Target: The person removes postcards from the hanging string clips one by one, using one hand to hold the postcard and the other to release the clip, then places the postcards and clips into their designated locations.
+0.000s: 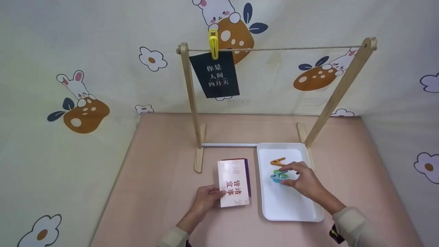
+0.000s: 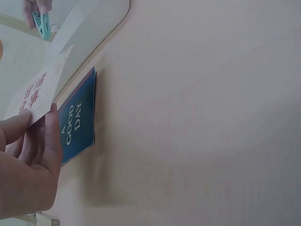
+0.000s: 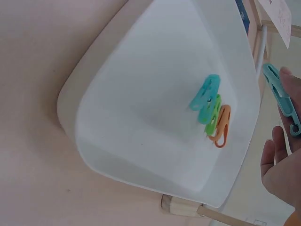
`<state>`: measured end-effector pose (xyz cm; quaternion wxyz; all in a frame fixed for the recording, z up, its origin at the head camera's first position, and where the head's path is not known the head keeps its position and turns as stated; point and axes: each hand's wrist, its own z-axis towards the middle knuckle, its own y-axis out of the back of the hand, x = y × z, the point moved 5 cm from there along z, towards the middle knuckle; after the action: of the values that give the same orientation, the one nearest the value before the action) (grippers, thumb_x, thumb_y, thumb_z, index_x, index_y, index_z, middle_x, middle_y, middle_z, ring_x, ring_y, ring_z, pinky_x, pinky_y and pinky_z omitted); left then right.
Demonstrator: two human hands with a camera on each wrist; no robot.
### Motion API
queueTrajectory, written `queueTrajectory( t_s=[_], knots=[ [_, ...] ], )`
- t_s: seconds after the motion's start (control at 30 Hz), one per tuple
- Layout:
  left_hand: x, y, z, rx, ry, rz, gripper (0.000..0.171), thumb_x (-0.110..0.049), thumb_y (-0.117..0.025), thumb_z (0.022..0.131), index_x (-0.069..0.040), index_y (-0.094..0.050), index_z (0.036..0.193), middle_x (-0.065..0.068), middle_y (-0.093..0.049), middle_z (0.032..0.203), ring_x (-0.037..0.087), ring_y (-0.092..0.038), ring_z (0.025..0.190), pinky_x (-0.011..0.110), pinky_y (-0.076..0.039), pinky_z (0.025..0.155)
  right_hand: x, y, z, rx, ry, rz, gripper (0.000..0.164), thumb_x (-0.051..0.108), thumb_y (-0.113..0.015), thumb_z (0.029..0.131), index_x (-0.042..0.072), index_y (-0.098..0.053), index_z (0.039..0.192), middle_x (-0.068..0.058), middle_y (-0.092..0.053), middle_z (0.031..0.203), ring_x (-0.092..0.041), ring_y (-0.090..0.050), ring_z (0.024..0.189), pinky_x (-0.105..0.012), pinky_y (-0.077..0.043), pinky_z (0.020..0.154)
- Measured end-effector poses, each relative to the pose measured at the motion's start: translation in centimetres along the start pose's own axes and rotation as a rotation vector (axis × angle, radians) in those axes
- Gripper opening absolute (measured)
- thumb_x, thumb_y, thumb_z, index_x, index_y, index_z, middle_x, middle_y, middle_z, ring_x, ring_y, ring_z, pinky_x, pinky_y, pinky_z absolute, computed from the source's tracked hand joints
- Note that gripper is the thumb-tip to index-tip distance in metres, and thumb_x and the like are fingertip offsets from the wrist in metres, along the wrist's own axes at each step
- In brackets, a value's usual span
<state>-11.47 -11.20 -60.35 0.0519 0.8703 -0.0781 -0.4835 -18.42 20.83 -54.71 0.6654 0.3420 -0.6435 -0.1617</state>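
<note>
Left hand (image 1: 206, 198) has a flat white card (image 1: 234, 175) pinched over the pinkish desk (image 1: 144, 199), right hand (image 1: 307, 181) is pinching a pale blue plastic clothespin (image 3: 278, 88) above a smooth round-cornered tray (image 1: 286, 207). Further back, a wooden rack (image 1: 337, 94) has rough twine (image 1: 295, 48), yellow clip (image 1: 213, 46) holding a black card (image 1: 221, 91).

- White card (image 1: 234, 175) is lettered in red.
- Dark card (image 1: 219, 76) is printed in white.
- Clothespins (image 3: 214, 114) are coloured turquoise, green, orange.
- Pale backdrop (image 1: 113, 48) is patterned with rabbits (image 1: 79, 88), flowers (image 1: 153, 59).
</note>
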Motion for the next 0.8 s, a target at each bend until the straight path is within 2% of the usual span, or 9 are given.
queueTrajectory(
  t_s=[0.13, 0.27, 0.43, 0.63, 0.8],
  knots=[
    [0.4, -0.2, 0.3, 0.007, -0.008, 0.005, 0.030, -0.017, -0.072, 0.091, 0.001, -0.069, 0.115, 0.010, -0.078, 0.097, 0.013, -0.073, 0.079, 0.028, -0.061, 0.069, -0.9, -1.0, 0.0, 0.009, 0.001, -0.018, 0.039, 0.000, -0.087, 0.071, 0.008, -0.074, 0.107, -0.003, -0.074, 0.107, -0.031, -0.056, 0.107, -0.055, -0.050, 0.097],
    [0.8, -0.3, 0.5, 0.014, -0.020, 0.003, 0.029, -0.015, -0.072, 0.091, 0.004, -0.069, 0.112, 0.012, -0.078, 0.097, 0.013, -0.073, 0.077, 0.028, -0.060, 0.069, -1.8, -1.8, -0.2, 0.026, -0.025, -0.062, 0.039, 0.001, -0.087, 0.070, 0.010, -0.075, 0.105, 0.000, -0.075, 0.105, -0.025, -0.056, 0.105, -0.047, -0.052, 0.096],
    [1.4, -0.4, 0.9, 0.002, 0.009, 0.005, 0.031, -0.014, -0.072, 0.091, 0.006, -0.068, 0.114, 0.013, -0.078, 0.097, 0.011, -0.071, 0.075, 0.026, -0.059, 0.066, -2.4, -2.5, -0.6, 0.064, -0.026, -0.153, 0.038, 0.002, -0.087, 0.071, 0.016, -0.074, 0.104, 0.003, -0.073, 0.106, -0.020, -0.054, 0.109, -0.042, -0.050, 0.097],
    [2.0, -0.5, 1.1, -0.043, 0.035, 0.044, 0.030, -0.010, -0.070, 0.091, 0.009, -0.067, 0.114, 0.011, -0.076, 0.090, 0.014, -0.071, 0.073, 0.028, -0.061, 0.064, -2.6, -2.9, -1.2, 0.096, 0.037, -0.320, 0.036, 0.005, -0.087, 0.073, 0.018, -0.074, 0.103, 0.004, -0.071, 0.108, -0.020, -0.054, 0.113, -0.045, -0.043, 0.098],
    [1.7, -0.5, 0.9, -0.137, 0.012, 0.120, 0.025, -0.007, -0.074, 0.087, 0.008, -0.070, 0.106, 0.010, -0.074, 0.083, 0.014, -0.070, 0.069, 0.027, -0.061, 0.059, -2.6, -3.2, -1.6, 0.072, 0.118, -0.424, 0.033, 0.004, -0.088, 0.072, 0.015, -0.074, 0.100, 0.001, -0.069, 0.106, -0.021, -0.052, 0.109, -0.042, -0.042, 0.093]
  ],
)
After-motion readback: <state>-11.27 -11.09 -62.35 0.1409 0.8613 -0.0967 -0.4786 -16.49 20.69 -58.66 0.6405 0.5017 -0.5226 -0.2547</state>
